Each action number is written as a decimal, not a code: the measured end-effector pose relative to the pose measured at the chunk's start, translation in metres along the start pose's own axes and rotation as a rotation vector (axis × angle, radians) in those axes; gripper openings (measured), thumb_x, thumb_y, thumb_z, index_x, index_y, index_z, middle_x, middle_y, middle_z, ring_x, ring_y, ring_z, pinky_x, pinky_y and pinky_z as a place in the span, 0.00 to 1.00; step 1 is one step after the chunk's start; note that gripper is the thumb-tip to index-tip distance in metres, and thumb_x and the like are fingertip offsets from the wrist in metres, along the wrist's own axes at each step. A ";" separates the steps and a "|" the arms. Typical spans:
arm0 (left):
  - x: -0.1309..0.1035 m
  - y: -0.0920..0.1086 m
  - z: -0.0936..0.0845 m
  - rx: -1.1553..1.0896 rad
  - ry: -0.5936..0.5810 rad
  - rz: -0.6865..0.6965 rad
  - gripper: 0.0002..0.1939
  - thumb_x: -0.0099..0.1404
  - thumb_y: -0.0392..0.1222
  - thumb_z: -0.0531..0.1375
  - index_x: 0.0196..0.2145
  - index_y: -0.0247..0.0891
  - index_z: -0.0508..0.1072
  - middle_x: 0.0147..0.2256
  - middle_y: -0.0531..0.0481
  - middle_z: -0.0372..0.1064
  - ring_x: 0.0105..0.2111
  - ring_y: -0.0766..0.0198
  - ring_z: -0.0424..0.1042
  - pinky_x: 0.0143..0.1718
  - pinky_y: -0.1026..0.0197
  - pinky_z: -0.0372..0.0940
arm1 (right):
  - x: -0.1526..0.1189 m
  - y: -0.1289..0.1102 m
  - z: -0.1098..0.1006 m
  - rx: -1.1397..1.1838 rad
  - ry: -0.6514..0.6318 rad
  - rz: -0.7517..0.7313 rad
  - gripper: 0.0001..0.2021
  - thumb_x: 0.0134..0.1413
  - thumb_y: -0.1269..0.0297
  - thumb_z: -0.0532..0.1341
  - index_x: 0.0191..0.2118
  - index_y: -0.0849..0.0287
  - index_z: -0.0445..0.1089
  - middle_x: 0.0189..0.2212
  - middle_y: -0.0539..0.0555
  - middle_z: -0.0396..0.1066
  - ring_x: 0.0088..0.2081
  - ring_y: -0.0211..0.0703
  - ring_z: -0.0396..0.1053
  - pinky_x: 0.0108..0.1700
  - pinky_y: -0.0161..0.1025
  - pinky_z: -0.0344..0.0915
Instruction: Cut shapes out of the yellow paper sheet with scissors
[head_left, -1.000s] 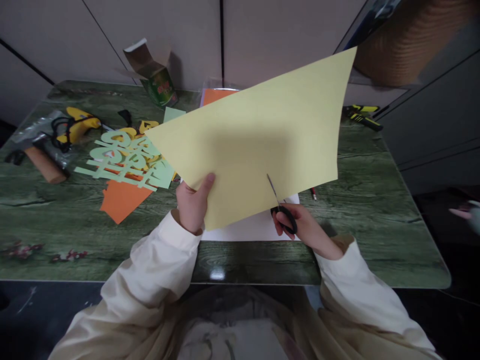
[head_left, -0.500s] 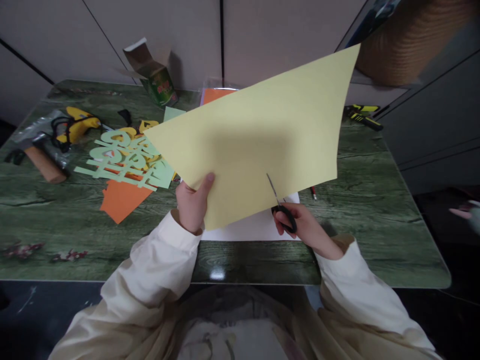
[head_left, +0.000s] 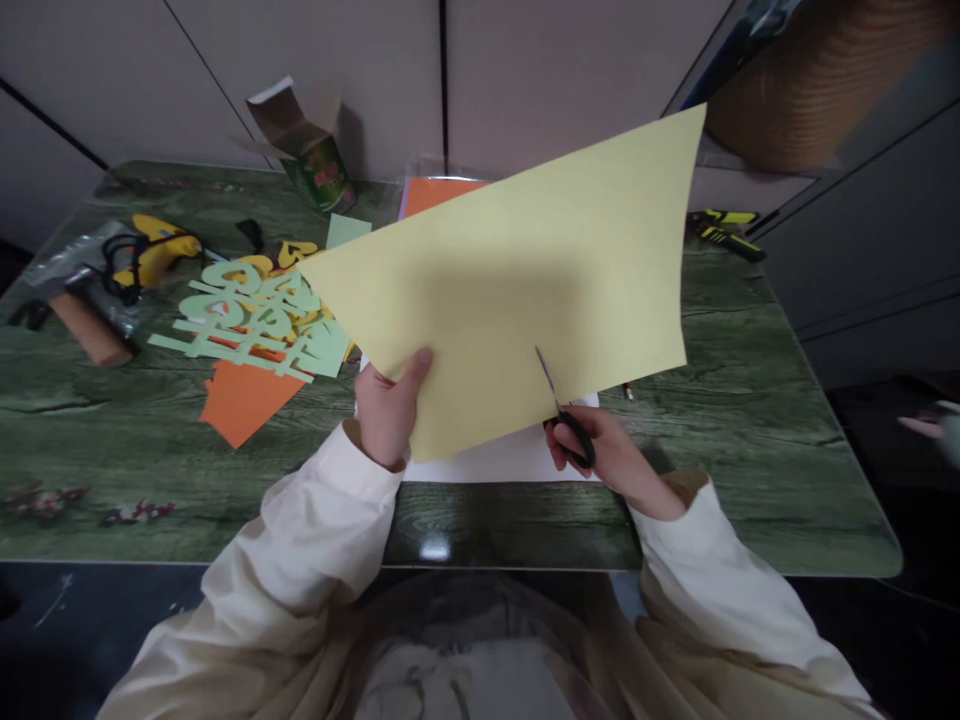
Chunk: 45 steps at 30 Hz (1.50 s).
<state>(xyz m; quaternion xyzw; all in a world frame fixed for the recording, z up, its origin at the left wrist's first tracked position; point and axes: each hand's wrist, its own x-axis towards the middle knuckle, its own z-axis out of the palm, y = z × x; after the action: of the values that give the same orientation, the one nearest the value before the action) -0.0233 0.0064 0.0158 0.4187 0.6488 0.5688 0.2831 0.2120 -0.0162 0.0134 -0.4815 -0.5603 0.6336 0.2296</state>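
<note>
A large pale yellow sheet (head_left: 517, 290) is held up above the table, tilted, its far right corner raised. My left hand (head_left: 391, 405) pinches its lower left edge, thumb on top. In my right hand (head_left: 589, 440) are black-handled scissors (head_left: 576, 440), at the sheet's near edge, one blade lying over the paper. Under the yellow sheet a white sheet (head_left: 495, 455) rests on the table, partly hidden. Left of my left hand lie green paper cutouts (head_left: 217, 310) with heart shapes, over yellow cutouts (head_left: 298, 252) and an orange piece (head_left: 251, 400).
On the green wood-patterned table (head_left: 772, 450), a yellow glue gun (head_left: 157, 250) and a wooden-handled hammer (head_left: 90, 328) lie at the left. An open box (head_left: 319, 165) stands at the back. Yellow-black cutters (head_left: 727, 235) lie back right, below a ribbed brown object (head_left: 817, 90).
The far right corner of the yellow sheet has dropped slightly, and its left corner has shifted a little right. My left hand has moved slightly right; my right hand is nearly still.
</note>
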 end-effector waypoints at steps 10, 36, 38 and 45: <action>-0.004 0.003 0.001 -0.024 -0.035 -0.047 0.12 0.53 0.45 0.63 0.33 0.35 0.75 0.34 0.44 0.75 0.38 0.55 0.73 0.40 0.57 0.70 | 0.000 0.004 -0.001 -0.011 0.019 0.008 0.23 0.52 0.45 0.56 0.22 0.63 0.65 0.16 0.51 0.65 0.15 0.28 0.54 0.16 0.31 0.48; -0.005 0.002 0.001 -0.045 -0.027 -0.056 0.12 0.53 0.45 0.63 0.33 0.35 0.75 0.35 0.44 0.75 0.39 0.55 0.73 0.40 0.57 0.70 | 0.001 0.001 -0.001 -0.057 0.026 0.026 0.23 0.53 0.48 0.55 0.19 0.62 0.64 0.14 0.49 0.62 0.14 0.28 0.53 0.16 0.31 0.47; -0.005 0.002 0.001 -0.046 -0.025 -0.064 0.12 0.52 0.45 0.64 0.33 0.35 0.75 0.35 0.44 0.75 0.40 0.54 0.73 0.40 0.56 0.70 | 0.001 0.001 -0.001 -0.056 0.027 0.028 0.23 0.53 0.48 0.55 0.19 0.62 0.64 0.15 0.49 0.63 0.14 0.28 0.53 0.16 0.31 0.47; -0.003 0.002 0.001 -0.028 -0.026 -0.057 0.11 0.53 0.45 0.63 0.32 0.35 0.75 0.34 0.44 0.75 0.39 0.55 0.74 0.40 0.57 0.70 | 0.001 0.001 -0.001 -0.063 0.033 0.028 0.23 0.53 0.48 0.55 0.19 0.62 0.64 0.14 0.48 0.61 0.14 0.28 0.53 0.16 0.30 0.47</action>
<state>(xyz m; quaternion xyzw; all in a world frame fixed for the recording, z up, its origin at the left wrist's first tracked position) -0.0199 0.0041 0.0174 0.4037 0.6487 0.5640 0.3133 0.2130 -0.0152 0.0120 -0.5066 -0.5696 0.6107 0.2145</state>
